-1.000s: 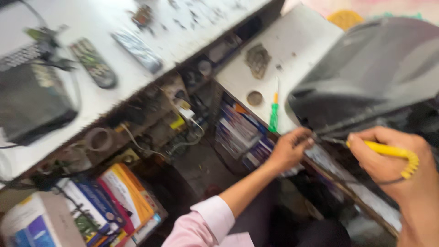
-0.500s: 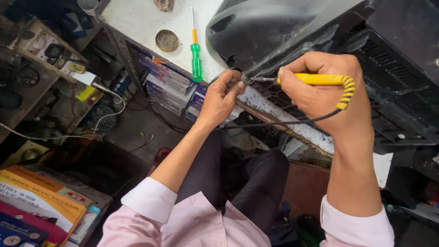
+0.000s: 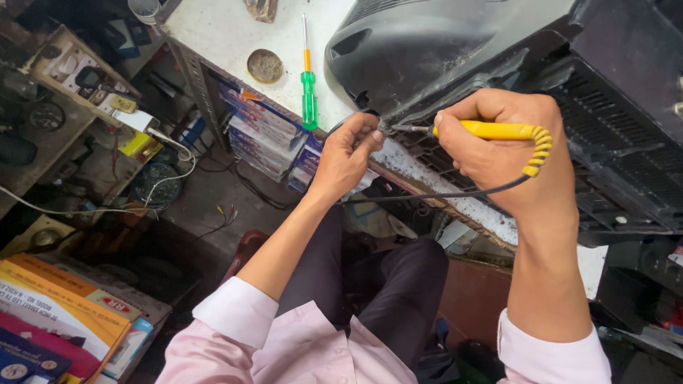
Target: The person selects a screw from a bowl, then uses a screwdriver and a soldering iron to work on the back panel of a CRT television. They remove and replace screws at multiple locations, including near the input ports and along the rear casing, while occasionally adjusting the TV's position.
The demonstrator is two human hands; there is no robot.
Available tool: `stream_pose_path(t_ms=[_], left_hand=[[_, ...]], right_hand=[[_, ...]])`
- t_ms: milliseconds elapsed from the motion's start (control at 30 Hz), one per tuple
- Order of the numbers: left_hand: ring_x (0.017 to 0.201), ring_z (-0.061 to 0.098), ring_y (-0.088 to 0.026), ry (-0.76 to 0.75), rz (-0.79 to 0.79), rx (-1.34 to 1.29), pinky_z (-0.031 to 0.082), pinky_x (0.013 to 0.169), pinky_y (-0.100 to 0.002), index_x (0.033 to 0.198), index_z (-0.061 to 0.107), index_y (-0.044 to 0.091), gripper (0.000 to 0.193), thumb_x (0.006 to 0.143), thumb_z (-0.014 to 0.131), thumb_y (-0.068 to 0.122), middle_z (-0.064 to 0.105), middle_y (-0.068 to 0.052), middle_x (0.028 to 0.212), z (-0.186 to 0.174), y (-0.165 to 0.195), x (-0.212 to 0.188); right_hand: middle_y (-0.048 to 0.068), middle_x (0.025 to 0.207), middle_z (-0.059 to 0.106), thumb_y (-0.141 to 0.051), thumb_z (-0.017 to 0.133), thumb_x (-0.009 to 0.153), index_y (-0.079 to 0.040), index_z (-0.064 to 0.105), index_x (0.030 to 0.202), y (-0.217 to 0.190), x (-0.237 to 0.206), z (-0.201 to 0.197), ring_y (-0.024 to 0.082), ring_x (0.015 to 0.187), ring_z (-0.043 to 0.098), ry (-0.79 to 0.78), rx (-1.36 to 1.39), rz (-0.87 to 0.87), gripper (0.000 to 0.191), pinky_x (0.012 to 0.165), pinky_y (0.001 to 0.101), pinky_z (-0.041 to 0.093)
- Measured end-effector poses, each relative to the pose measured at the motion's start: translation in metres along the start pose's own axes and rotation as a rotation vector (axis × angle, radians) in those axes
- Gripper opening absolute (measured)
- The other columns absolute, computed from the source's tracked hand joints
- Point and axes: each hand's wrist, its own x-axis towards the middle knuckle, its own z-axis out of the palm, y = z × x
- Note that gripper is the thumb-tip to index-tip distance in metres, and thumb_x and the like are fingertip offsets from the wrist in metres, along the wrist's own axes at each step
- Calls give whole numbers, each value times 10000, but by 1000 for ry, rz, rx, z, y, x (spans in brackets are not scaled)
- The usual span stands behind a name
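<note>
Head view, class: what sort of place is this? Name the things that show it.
Probably a small electronics repair shop: the right hand holds a yellow soldering iron to a black television casing, a green screwdriver lies on the bench, and loose wires trail below.

left arm: bare forearm reaching toward 1 o'clock, sleeve cuffed | left hand (image 3: 346, 153): fingers pinched together | right arm: forearm pointing to 12 o'clock | right hand (image 3: 509, 146): fist-like grip, knuckles up
</note>
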Motion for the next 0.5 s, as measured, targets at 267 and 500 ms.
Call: stream_pose_path(t_ms=[267, 500], left_hand=[[848, 678, -95, 10, 1, 36, 553, 787, -265, 1162, 644, 28, 189, 1005, 661, 131, 680, -14, 878, 1, 4, 1], [848, 674, -95, 5, 12, 41, 555, 797, -267, 1147, 642, 26, 174, 1010, 657, 132, 684, -15, 880, 3, 6, 1]], right_hand=[[18, 643, 667, -147, 720, 957, 5, 746, 891, 0, -1, 0, 51, 557, 609, 5, -12, 8, 168, 521, 207, 461], [22, 637, 666, -148, 715, 955, 5, 748, 883, 0, -3, -3, 55, 555, 614, 11, -13, 12, 172, 524, 210, 466]])
